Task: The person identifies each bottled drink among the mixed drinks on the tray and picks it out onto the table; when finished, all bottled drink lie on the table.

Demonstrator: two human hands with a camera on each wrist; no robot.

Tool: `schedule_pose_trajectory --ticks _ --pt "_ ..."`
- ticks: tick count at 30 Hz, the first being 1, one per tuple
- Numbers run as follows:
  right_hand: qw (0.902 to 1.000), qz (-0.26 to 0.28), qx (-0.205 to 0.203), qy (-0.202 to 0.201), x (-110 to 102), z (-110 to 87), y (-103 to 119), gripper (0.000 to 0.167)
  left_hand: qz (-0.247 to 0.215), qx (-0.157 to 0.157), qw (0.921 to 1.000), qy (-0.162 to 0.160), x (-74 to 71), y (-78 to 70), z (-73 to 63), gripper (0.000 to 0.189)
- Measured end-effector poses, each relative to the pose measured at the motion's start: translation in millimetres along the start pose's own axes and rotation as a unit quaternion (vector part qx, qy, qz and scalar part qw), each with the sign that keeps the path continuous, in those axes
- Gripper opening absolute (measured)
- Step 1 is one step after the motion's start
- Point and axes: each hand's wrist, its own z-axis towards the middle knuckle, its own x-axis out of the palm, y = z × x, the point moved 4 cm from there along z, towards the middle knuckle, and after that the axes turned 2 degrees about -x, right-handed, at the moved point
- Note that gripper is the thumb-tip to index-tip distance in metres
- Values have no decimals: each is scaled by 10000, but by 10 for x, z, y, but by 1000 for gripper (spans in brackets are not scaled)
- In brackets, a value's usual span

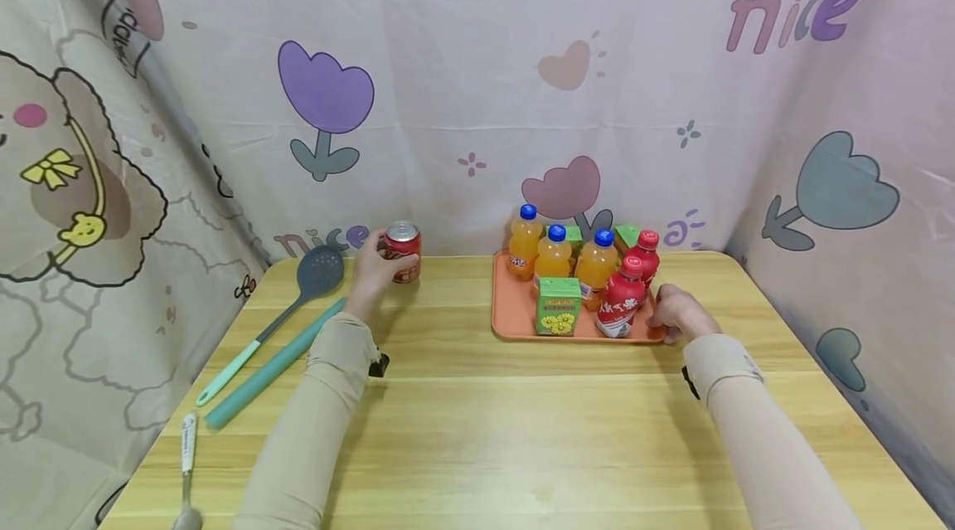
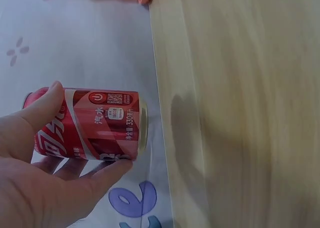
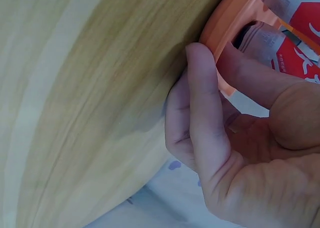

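My left hand (image 1: 373, 269) grips a red soda can (image 1: 403, 252) near the back of the table. In the left wrist view the thumb and fingers wrap the can's side, and a shadow falls on the wood beside it. My right hand (image 1: 685, 313) pinches the rim of an orange tray (image 1: 511, 316) at its front right corner, thumb inside and fingers outside. On the tray stand three orange-drink bottles (image 1: 552, 255) with blue caps, two red bottles (image 1: 622, 298) and green drink cartons (image 1: 559, 308). The rear cartons are partly hidden behind the bottles.
Left of my left arm lie a slotted spatula (image 1: 321, 271) with a mint handle, a teal rod (image 1: 276, 364) and a spoon (image 1: 188, 451) with a white handle. A printed curtain (image 1: 448, 99) hangs along the table's back edge and sides.
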Motion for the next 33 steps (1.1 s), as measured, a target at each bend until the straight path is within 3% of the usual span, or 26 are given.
schedule_pose_trajectory --ticks 6,12,19,24,33 --pt "10000 11 88 -32 -1 22 -25 23 -230 -209 9995 -63 -57 7 60 77" --pt "9996 149 99 207 13 69 -70 30 -391 -541 9976 -181 -61 69 118 80" --pt "9981 461 -90 407 -5 41 -70 28 -355 -561 9968 -435 -17 111 196 80" --pt "9972 604 -93 430 -7 33 -85 27 -692 -701 9937 -544 27 202 232 77" --pt "9909 1165 -59 664 -33 67 -179 27 -695 -908 9921 -522 61 279 261 80"
